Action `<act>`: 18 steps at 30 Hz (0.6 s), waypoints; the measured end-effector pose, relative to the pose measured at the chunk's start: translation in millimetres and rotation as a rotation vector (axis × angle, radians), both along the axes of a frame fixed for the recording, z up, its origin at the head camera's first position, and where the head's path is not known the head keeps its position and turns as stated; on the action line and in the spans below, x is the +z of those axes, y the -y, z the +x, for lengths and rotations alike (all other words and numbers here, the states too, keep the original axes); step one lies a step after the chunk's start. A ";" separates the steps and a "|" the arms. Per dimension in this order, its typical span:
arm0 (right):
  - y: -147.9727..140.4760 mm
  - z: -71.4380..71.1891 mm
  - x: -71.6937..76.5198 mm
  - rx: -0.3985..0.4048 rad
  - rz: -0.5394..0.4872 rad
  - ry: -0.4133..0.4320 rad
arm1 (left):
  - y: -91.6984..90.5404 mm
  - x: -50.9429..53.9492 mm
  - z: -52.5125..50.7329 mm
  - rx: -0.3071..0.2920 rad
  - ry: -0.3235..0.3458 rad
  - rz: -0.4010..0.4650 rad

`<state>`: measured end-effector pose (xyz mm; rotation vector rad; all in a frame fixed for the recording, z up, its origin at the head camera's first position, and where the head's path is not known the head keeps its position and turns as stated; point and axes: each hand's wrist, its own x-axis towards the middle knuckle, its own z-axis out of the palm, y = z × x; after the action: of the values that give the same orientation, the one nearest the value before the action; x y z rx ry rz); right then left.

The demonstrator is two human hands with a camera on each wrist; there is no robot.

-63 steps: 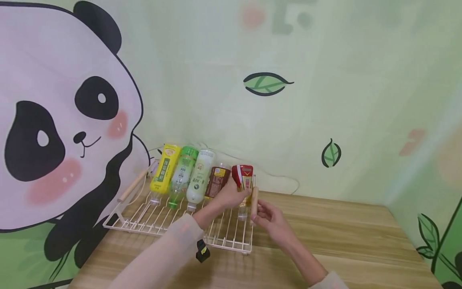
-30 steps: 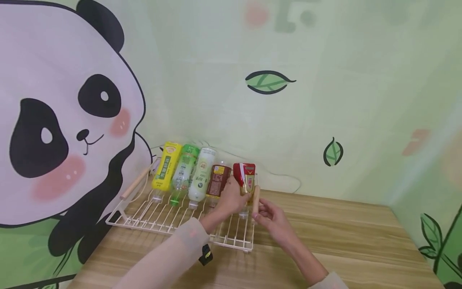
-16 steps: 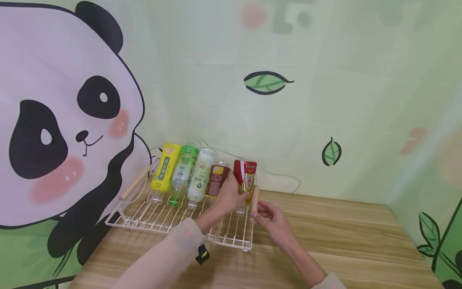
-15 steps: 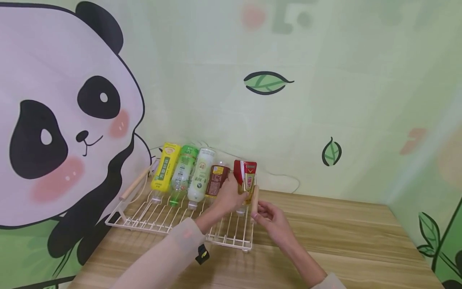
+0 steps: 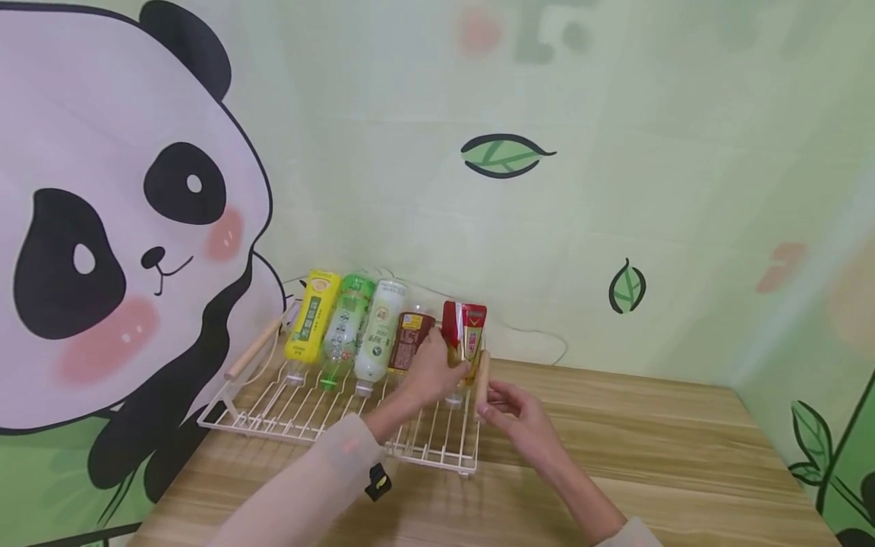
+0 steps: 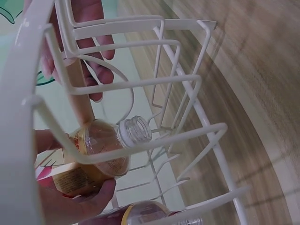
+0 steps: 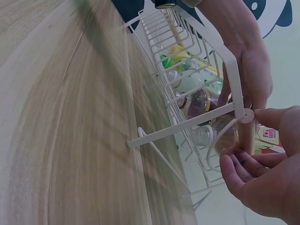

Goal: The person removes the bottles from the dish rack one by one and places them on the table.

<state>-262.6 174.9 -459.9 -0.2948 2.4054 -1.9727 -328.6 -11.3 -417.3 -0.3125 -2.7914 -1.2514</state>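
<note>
My left hand [image 5: 432, 372] grips a red and gold bottle [image 5: 470, 327] lying in the right end slot of a white wire rack [image 5: 287, 433]. In the left wrist view that bottle's clear, capless neck [image 6: 136, 132] points between the wires, and my fingers and thumb hold its label from both sides. My right hand [image 5: 521, 422] holds the wooden handle [image 7: 246, 136] at the rack's right end between thumb and fingers. Just left of my left hand lies a brown-labelled bottle [image 5: 412, 340], partly hidden by that hand.
Leftward along the rack lie a white bottle [image 5: 380, 334], a green bottle [image 5: 349, 334] and a yellow bottle [image 5: 313, 319], necks toward me. Another wooden handle [image 5: 253, 351] tops the left end. The rack stands on a wooden table [image 5: 636, 448] against a printed curtain.
The red and gold bottle has shifted slightly backward in its slot, away from me, with my left hand still on it. My right hand has stayed on the handle.
</note>
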 end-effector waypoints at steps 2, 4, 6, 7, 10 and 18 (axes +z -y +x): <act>-1.4 -0.3 1.2 0.007 0.003 0.004 | 0.2 1.7 -1.6 0.004 -0.003 -0.003; -3.2 -1.1 0.7 0.009 0.018 -0.003 | 0.7 6.6 -1.3 0.004 -0.002 0.005; -6.5 -1.4 -0.3 0.003 0.046 -0.013 | 2.2 7.5 -4.1 -0.003 -0.024 0.001; -9.0 -1.4 -0.4 -0.002 0.063 -0.018 | 3.2 8.6 -4.7 -0.008 -0.035 0.001; -19.4 -0.9 2.8 -0.010 0.112 -0.035 | 6.7 13.2 -4.8 -0.033 -0.060 0.010; -52.0 -2.8 46.2 -0.043 0.254 -0.198 | 15.2 36.3 2.9 -0.144 -0.224 0.006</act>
<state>-265.3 226.9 -413.7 -0.4533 2.7692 -1.6976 -325.7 -26.5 -381.1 -0.6228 -2.6135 -1.1702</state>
